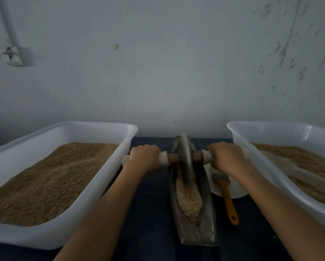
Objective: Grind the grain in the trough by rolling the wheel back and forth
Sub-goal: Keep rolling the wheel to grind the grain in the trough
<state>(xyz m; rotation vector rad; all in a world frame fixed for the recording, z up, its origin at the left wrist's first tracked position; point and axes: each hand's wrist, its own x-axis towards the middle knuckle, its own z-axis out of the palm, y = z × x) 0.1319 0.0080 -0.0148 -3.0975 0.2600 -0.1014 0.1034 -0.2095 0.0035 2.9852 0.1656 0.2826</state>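
Trough lies on dark table, long axis running from you toward wall, pointed near end aimed at you. Wheel stands upright on edge in trough's far half, axle crosswise. Your left hand curls fingers round axle grip left of trough; right hand clamps grip right of trough. Grain fills trough's near half. Orange-handled brush just right of trough.

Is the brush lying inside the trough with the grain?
No, the brush lies on the table right of the trough, its bristles on a white plate.
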